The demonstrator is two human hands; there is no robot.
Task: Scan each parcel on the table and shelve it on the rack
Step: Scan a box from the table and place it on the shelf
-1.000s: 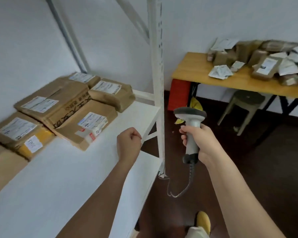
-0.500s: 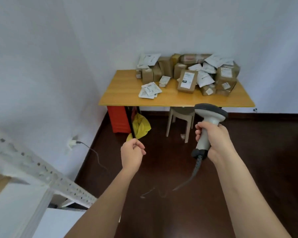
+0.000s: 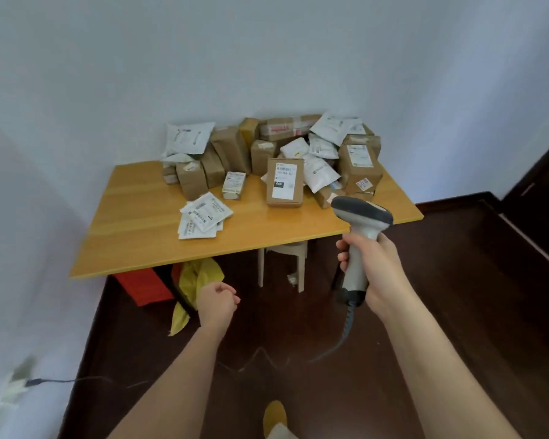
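- Hanging low over the dark floor, the left hand [image 3: 217, 301] is loosely curled round nothing; the right hand [image 3: 373, 274] grips the scanner [image 3: 358, 239] by its handle, head tipped toward the table [image 3: 146, 236].
- Ahead and above both hands, the parcels sit apart from them; the right hand is nearer.
- Closest to the near edge lie the flat white mailers [image 3: 203, 217], left of centre.
- Further back, an upright brown box [image 3: 284, 182] shows a label reading "060"; other writing is too small to read.

Both bare forearms reach forward. The left hand [image 3: 217, 304] hangs low, fingers loosely curled, holding nothing. The right hand [image 3: 373, 274], raised higher, grips the scanner [image 3: 358, 236] by its handle, upright.
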